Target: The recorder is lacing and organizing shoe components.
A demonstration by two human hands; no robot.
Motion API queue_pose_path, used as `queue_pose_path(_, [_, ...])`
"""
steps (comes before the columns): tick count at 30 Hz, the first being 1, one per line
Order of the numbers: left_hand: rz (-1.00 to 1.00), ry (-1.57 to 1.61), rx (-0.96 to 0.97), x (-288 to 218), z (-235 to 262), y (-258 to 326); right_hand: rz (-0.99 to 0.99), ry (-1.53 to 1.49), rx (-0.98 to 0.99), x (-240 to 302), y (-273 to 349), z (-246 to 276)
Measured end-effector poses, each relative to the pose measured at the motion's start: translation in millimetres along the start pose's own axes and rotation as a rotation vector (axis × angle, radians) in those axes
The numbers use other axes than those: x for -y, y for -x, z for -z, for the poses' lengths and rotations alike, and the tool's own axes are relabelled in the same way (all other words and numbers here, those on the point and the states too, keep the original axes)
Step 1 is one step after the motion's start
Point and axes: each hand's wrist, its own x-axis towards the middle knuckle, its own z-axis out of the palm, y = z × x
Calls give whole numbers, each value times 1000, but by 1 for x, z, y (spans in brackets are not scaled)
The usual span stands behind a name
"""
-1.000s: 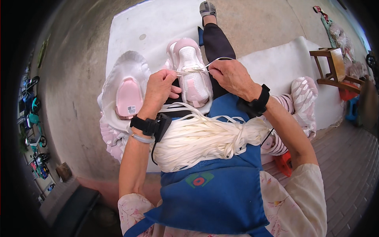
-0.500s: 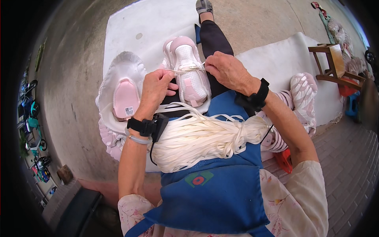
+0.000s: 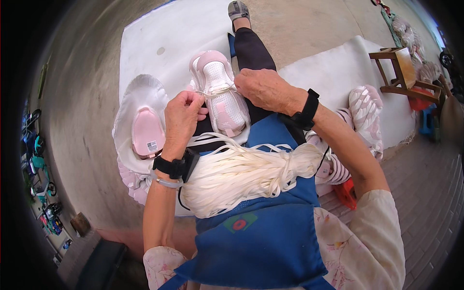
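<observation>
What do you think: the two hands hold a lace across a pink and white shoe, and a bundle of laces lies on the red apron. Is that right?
Not quite: the head view shows the apron is blue, not red. The left hand and right hand do hold a lace across the shoe, and the bundle lies on the apron.
</observation>
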Motion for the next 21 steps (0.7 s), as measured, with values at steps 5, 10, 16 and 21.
queue_pose_path(5, [-27,-87,-20,-7,-3,0,39,72,-84,4,-3,4])
queue_pose_path(10, [-113,-229,-19,3,1,5,-88,46,-169,24,-16,-18])
queue_pose_path(16, [-429,-711,11,6,-12,18,-239,-79,-298,18,-12,-40])
queue_pose_path(21, [-542,-1097,-16,-2,-17,31,-259,-177,-404,18,-11,-52])
